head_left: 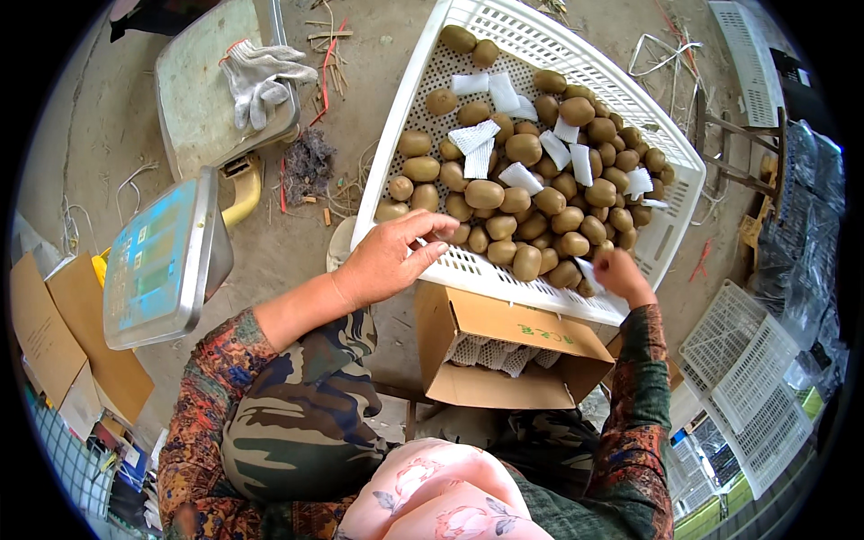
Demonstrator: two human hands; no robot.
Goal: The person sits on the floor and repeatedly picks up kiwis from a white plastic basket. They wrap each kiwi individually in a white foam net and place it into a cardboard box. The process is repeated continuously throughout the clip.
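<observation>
Dusty concrete floor, with a white perforated plastic crate [673, 236] of fuzzy brown kiwis [531, 202] over an open cardboard box [504, 346]. Left hand [389, 256] rests fingers-out on the near rim, empty; right hand [621, 273] pinches something white, can't tell what. I'd pick near-edge fruit gently so the pile doesn't roll.

Fruit packing yard: kiwifruit crate [684, 193], platform scale [162, 261], cartons [504, 360], dirt floor [297, 252].

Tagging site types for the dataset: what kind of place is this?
Probably a farm-side fruit packing spot, outdoors or in a shed: a white crate of kiwifruit, a platform scale, a cardboard box, on a bare littered floor.
</observation>
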